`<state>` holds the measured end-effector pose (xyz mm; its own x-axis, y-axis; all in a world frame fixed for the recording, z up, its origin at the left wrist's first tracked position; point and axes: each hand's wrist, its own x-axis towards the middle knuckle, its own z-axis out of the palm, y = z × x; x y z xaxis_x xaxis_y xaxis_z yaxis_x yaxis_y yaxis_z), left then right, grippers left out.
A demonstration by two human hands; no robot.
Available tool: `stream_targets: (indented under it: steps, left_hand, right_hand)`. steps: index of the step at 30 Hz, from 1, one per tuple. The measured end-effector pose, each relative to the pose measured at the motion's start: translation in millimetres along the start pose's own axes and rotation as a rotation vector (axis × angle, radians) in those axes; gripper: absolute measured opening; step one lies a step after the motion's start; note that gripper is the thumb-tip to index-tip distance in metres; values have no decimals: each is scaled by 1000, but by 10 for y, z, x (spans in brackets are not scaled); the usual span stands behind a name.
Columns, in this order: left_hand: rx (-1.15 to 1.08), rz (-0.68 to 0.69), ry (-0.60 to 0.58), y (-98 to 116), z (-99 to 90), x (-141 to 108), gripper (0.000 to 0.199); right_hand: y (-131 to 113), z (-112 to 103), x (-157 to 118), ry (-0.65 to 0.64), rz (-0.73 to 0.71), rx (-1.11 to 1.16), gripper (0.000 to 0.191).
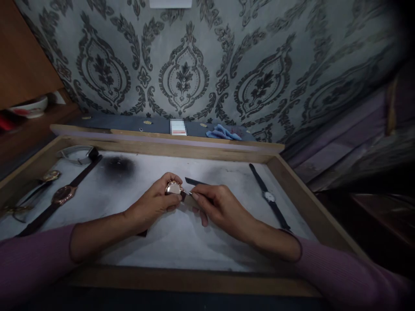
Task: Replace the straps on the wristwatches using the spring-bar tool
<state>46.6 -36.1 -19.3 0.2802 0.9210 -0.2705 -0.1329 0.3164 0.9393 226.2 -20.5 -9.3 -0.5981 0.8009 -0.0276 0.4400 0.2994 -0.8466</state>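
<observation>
Near the middle of a wooden tray point(194, 283) with a white bottom, my left hand point(160, 196) is closed round a round gold-coloured watch point(173, 188), its shiny metal face turned up. My right hand point(223, 209) pinches a thin metal tool point(190, 193) whose tip is at the watch's right edge, by a dark strap piece point(183, 195). A dark flat strip point(194, 181) shows just behind the right fingers. Part of something dark red point(142, 233) lies below my left wrist, mostly hidden.
Several watches lie at the left, one a large brown watch point(63, 195). A dark-strapped watch point(269, 196) lies at the right. Behind the tray are a blue cloth point(223, 132) and a small blurred box point(178, 127). A bowl point(30, 108) stands at the far left.
</observation>
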Motion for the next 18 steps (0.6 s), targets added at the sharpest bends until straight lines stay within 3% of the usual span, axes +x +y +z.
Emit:
stream_targets:
  steps: [18]
  left_hand:
    - [-36,11,2,-3,-4,-1,32]
  right_hand:
    - [-18,2,-7,-3,17,32,28]
